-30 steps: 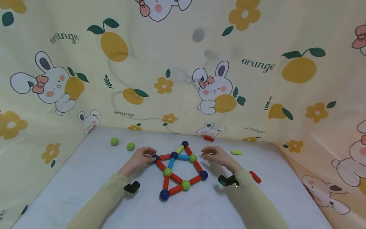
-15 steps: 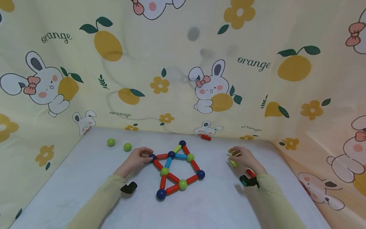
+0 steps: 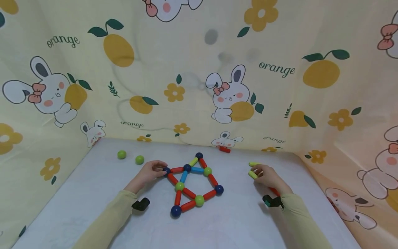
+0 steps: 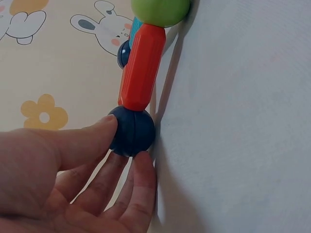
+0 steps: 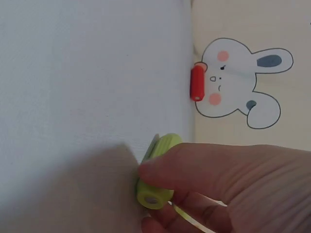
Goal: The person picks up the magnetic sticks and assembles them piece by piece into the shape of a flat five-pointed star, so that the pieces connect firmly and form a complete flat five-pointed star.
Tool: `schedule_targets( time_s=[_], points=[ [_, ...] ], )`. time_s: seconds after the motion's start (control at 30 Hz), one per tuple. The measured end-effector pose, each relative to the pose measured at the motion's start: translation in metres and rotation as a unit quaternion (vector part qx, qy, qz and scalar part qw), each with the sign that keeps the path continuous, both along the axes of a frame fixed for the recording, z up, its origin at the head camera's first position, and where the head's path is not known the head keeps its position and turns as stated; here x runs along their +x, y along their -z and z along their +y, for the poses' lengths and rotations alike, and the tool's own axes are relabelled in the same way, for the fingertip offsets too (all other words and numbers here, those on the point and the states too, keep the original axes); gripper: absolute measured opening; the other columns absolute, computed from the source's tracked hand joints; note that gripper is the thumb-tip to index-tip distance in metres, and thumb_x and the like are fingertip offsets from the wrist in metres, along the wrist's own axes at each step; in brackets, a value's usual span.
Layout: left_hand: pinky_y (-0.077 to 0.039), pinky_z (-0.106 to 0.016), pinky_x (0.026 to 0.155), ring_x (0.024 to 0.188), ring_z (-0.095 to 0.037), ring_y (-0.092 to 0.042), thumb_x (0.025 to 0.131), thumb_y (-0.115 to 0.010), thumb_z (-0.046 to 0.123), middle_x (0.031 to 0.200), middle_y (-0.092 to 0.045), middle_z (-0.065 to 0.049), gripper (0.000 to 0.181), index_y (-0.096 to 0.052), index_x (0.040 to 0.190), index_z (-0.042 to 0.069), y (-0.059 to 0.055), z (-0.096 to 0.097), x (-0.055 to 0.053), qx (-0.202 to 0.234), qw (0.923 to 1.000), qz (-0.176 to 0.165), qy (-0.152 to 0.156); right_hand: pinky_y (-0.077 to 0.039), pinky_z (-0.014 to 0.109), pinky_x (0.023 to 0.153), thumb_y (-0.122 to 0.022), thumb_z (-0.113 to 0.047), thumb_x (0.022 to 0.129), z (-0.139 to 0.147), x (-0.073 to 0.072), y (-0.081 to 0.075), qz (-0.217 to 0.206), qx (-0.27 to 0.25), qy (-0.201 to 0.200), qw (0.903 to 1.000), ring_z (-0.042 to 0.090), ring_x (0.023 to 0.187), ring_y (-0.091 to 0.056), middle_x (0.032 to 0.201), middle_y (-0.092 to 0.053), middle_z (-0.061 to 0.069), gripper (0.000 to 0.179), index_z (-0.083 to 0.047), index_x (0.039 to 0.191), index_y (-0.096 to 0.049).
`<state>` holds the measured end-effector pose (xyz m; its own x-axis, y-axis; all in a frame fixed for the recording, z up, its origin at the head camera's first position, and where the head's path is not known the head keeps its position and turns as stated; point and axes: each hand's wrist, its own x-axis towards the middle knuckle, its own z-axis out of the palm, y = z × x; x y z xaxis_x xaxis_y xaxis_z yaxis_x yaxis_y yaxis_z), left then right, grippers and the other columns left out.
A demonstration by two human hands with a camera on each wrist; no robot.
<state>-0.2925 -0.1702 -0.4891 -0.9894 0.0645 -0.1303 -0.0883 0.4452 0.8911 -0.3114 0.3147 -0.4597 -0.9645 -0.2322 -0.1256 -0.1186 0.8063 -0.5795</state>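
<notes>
My left hand [image 3: 151,173] pinches a dark blue ball [image 4: 133,131] at the left corner of a flat frame built from magnetic rods and balls. In that frame, red rods [image 3: 188,193], blue rods [image 3: 197,170] and one yellow-green rod [image 3: 193,161] link dark blue balls and green balls [image 3: 199,200]. Off to the right, my right hand [image 3: 269,178] pinches a yellow-green rod [image 5: 158,189] between thumb and fingers, apart from the frame. Just behind its fingers is another yellow-green rod [image 3: 254,164].
Two loose green balls [image 3: 122,154] lie at the back left of the white table [image 3: 102,180]. One red rod [image 3: 225,149] rests against the patterned backdrop [image 3: 192,86]. Another red rod [image 3: 274,191] is partly hidden by my right wrist.
From beside the frame, my right hand has moved right to the yellow-green rods and taken one between its fingers. My left hand stays on the dark blue ball.
</notes>
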Motion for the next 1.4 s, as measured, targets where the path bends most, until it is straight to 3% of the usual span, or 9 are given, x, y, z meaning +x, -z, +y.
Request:
schedule_targets(
  time_s=[0.2,0.4,0.83,1.17,1.4],
  points=[
    [-0.05,-0.042,0.09,0.107,-0.027,-0.058,0.088,-0.067,0.004,0.116,-0.062,-0.009,0.03,-0.063,0.118,0.007,-0.002,0.0,0.003,0.009,0.9999,-0.003,-0.005,-0.05,0.041,0.08,-0.069,0.002,0.08,-0.006,-0.006,0.002,-0.006,-0.015,-0.025,0.9996,0.026,0.092,-0.056,0.105,-0.061,0.012,0.034,-0.007,0.113,-0.064],
    [-0.051,-0.04,0.088,0.107,-0.027,-0.058,0.089,-0.067,0.004,0.116,-0.062,-0.009,0.029,-0.063,0.118,0.006,-0.003,0.001,0.003,0.002,1.0,0.0,-0.004,-0.048,0.043,0.088,-0.068,-0.004,0.084,-0.032,-0.01,-0.004,-0.024,-0.049,-0.05,0.9972,0.025,0.098,-0.055,0.109,-0.061,0.006,0.034,-0.018,0.115,-0.066],
    [-0.052,-0.04,0.087,0.107,-0.028,-0.058,0.088,-0.067,0.005,0.117,-0.062,-0.009,0.03,-0.063,0.118,0.008,-0.004,0.002,0.003,0.0,0.9999,-0.012,-0.012,-0.051,0.036,0.083,-0.065,0.001,0.087,-0.098,-0.015,0.001,-0.014,-0.079,-0.162,0.9836,0.023,0.095,-0.056,0.106,-0.062,0.004,0.034,-0.014,0.118,-0.066],
    [-0.051,-0.039,0.089,0.105,-0.025,-0.059,0.088,-0.067,0.004,0.114,-0.063,-0.008,0.03,-0.063,0.118,0.006,-0.003,0.003,0.001,0.007,1.0,-0.005,-0.003,-0.051,0.035,0.082,-0.066,0.002,0.086,-0.115,-0.024,0.005,-0.007,-0.064,-0.168,0.9837,0.021,0.09,-0.056,0.098,-0.062,0.001,0.031,-0.015,0.113,-0.068],
    [-0.051,-0.04,0.089,0.105,-0.027,-0.059,0.088,-0.067,0.004,0.114,-0.063,-0.009,0.029,-0.064,0.116,0.007,-0.003,0.002,0.003,0.011,0.9998,-0.011,-0.008,-0.051,0.035,0.083,-0.065,0.002,0.086,-0.114,-0.022,0.004,-0.007,-0.069,-0.156,0.9853,0.021,0.092,-0.057,0.101,-0.062,0.003,0.032,-0.009,0.116,-0.065]
  ],
)
